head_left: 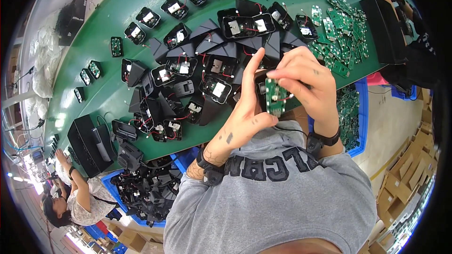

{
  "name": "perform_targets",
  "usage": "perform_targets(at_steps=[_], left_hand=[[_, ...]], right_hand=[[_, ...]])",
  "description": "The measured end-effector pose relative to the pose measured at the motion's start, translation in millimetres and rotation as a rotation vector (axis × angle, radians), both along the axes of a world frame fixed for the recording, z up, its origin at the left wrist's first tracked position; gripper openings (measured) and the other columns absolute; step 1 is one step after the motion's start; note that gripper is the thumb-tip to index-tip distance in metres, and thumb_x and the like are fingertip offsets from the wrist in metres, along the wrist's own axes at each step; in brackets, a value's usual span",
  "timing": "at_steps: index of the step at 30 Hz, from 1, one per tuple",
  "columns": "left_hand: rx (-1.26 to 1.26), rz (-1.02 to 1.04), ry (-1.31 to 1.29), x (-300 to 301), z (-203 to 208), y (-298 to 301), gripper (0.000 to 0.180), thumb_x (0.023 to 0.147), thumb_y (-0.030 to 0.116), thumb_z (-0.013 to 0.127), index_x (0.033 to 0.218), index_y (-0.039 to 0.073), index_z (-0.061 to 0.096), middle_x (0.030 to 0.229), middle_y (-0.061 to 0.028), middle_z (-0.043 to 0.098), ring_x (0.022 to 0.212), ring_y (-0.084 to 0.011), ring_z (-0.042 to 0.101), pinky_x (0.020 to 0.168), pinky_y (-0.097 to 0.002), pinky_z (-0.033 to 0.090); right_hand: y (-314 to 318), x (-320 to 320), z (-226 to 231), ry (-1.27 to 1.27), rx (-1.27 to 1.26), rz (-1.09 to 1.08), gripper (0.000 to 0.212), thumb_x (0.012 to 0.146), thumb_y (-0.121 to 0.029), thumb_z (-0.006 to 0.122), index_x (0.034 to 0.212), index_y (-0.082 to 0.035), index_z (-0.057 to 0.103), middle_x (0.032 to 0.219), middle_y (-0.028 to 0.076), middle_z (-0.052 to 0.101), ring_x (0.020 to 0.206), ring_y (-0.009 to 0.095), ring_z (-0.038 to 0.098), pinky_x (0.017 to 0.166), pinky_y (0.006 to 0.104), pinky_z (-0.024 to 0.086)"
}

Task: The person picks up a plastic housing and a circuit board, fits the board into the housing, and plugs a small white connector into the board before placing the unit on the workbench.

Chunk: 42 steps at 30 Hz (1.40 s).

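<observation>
In front of my chest, a green circuit board (pixel 273 99) is held up between both hands. My left hand (pixel 244 120) grips it from the left, thumb at its lower end and index finger stretched upward. The fingers of my right hand (pixel 310 82) are closed at the upper end of the board. A short red wire (pixel 285 98) runs from the board's face toward the right hand. Behind the board, part of a black plastic housing (pixel 260 81) shows, mostly hidden by my hands.
Open black housings (pixel 219 89) with red wires crowd the green table (pixel 120 136). A pile of circuit boards (pixel 346 33) lies at the right, beside a black box (pixel 381 30). Blue bins (pixel 362 113) flank me. Another person (pixel 82 197) works at the left.
</observation>
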<state>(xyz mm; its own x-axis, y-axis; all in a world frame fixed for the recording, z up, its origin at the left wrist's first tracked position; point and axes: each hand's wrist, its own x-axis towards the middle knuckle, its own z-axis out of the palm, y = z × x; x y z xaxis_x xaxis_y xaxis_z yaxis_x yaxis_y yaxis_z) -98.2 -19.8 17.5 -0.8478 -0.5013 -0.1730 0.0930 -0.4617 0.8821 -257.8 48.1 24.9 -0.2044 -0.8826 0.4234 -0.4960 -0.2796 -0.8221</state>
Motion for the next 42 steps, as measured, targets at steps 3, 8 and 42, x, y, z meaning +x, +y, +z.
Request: perform_targets(at_steps=[3, 8, 42], left_hand=[[-0.021, 0.006, 0.025, -1, -3, 1, 0.107, 0.055, 0.005, 0.055, 0.15, 0.01, 0.005, 0.129, -0.0137, 0.04, 0.121, -0.0253, 0.045, 0.105, -0.0356, 0.034], [0.032, 0.01, -0.001, -1, 0, 1, 0.101, 0.061, 0.004, 0.055, 0.149, 0.01, 0.006, 0.129, -0.0143, 0.04, 0.119, -0.0238, 0.047, 0.102, -0.0354, 0.038], [0.101, -0.123, 0.154, 2, 4, 9, 0.086, 0.089, -0.011, 0.038, 0.149, 0.021, -0.016, 0.149, -0.0147, 0.017, 0.121, -0.024, 0.044, 0.09, -0.0351, 0.052]], right_hand=[[0, 3, 1, 0.124, -0.034, -0.019, 0.015, 0.076, -0.006, 0.07, 0.091, -0.005, 0.072, 0.073, 0.004, 0.062, 0.077, 0.021, 0.058, 0.077, 0.0334, 0.045], [0, 3, -6, 0.163, -0.064, -0.073, 0.017, 0.074, -0.007, 0.071, 0.091, -0.006, 0.072, 0.076, 0.003, 0.063, 0.081, 0.021, 0.059, 0.087, 0.041, 0.044], [20, 13, -14, -0.717, 0.321, 0.085, 0.043, 0.09, -0.014, 0.057, 0.128, 0.005, 0.049, 0.117, 0.012, 0.06, 0.104, 0.014, 0.058, 0.087, 0.0257, 0.047]])
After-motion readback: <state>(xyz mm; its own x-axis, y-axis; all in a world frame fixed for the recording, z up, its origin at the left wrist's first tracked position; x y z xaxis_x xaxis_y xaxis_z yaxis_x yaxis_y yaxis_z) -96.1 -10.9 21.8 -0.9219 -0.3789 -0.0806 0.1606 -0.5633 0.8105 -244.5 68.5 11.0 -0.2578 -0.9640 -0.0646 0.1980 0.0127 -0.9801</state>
